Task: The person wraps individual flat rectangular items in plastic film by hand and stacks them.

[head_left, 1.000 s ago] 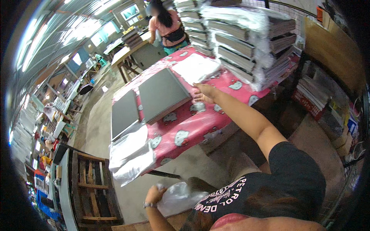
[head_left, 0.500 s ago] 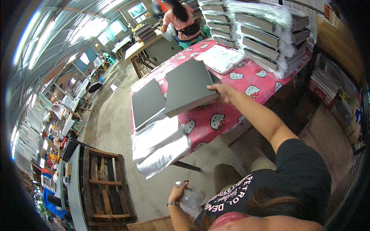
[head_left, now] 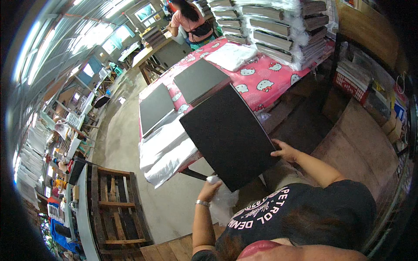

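My right hand (head_left: 285,151) grips a flat black rectangular board (head_left: 230,135) by its right edge, thumb on top. The board is tilted in front of me, over the table's near edge. Below its lower left side, my left hand (head_left: 209,191) is closed on a crumpled clear plastic bag (head_left: 224,202). Behind the board, a stack of black boards (head_left: 200,80) lies on the pink patterned tablecloth (head_left: 263,85). Left of that stack is another black board or pile (head_left: 156,108). White plastic sheets or bags (head_left: 170,148) overhang the near left corner.
Tall plastic-wrapped stacks (head_left: 270,32) stand at the table's far right. A folded white plastic bundle (head_left: 230,55) lies before them. A wooden pallet (head_left: 117,204) is at my lower left, and a red crate (head_left: 350,85) at the right. A person (head_left: 189,21) works beyond the table.
My right hand has drawn a black board off the stack, toward me. The left hand has risen slightly with the plastic bag and is now close to the board's lower corner.
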Available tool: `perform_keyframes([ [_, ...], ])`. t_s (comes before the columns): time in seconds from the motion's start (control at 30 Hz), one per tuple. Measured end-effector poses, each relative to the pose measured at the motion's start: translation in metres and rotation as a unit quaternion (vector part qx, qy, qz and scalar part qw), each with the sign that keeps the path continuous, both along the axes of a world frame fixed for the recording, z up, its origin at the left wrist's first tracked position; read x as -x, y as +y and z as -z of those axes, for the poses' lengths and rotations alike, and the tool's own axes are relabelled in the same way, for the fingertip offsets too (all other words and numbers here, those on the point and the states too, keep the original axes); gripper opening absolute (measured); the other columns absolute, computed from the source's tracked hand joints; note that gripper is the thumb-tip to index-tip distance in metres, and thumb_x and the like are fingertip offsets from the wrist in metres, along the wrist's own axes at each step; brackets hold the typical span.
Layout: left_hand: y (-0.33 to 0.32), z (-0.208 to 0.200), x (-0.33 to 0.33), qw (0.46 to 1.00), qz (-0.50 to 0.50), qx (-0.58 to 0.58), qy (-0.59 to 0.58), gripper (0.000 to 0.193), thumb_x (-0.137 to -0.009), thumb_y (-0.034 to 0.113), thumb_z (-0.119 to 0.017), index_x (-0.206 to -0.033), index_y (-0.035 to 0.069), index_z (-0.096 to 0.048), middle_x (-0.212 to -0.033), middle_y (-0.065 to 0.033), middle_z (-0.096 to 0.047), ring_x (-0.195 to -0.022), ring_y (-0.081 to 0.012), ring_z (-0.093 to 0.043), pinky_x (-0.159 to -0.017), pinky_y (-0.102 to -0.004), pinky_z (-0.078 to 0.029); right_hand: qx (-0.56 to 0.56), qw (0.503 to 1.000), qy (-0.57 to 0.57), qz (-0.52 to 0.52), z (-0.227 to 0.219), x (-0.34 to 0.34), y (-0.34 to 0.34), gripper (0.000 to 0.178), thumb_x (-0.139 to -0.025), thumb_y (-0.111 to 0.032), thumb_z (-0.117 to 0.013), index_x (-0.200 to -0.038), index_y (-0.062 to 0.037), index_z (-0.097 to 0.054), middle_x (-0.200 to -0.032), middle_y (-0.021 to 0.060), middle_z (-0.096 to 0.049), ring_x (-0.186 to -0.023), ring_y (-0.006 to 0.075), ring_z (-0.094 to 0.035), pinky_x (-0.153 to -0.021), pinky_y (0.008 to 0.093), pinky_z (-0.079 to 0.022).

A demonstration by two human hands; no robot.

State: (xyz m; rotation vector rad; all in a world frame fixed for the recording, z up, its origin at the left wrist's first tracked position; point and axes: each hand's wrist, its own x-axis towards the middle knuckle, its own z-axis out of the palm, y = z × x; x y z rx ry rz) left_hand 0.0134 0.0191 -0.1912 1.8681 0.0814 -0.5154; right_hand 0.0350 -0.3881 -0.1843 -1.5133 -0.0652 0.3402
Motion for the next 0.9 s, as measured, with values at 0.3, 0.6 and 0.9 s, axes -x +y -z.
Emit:
perform_keyframes([
  [0.3,-0.022,0.063,-0.014,0.986,-0.058,-0.158,-0.017,0.049,-0.076,0.036,-0.07,-0.102,-0.005,-0.06,-0.097,-0.02,-0.065,-0.091,-0.0315,-0.062,-0.077,-0.0392,-0.048,0.387,0.866,0.185,-0.257,0.064,-0.054,0.006,0.076,-0.069,-0.041,-0.075,-0.127,0.0002,-0.048,-0.124,0.0195,-0.053,-0.118,0.0338,-0.046,-0.103,0.0369,-0.03],
  [0.6,-0.036,0.036,-0.055,0.948,0.038,-0.31,-0.066,0.072,-0.081,0.042,-0.061,-0.129,-0.005,-0.036,-0.104,-0.0295,-0.059,-0.101,-0.0431,-0.056,-0.084,-0.0474,-0.046,0.388,0.908,-0.151,-0.045,0.099,-0.063,0.039,0.084,-0.081,-0.052,-0.059,-0.135,0.0055,-0.029,-0.132,0.0297,-0.04,-0.128,0.0383,-0.036,-0.105,0.0399,-0.029],
  [0.9,-0.012,-0.077,0.017,0.901,-0.259,-0.208,-0.278,0.024,-0.081,0.022,-0.068,-0.092,0.0,-0.066,-0.079,-0.0105,-0.066,-0.07,-0.0162,-0.061,-0.064,-0.0281,-0.048,0.132,0.912,-0.331,0.201,-0.077,-0.022,0.039,0.051,-0.078,-0.009,-0.066,-0.124,-0.0017,-0.044,-0.12,0.02,-0.049,-0.113,0.0327,-0.049,-0.096,0.0408,-0.039],
])
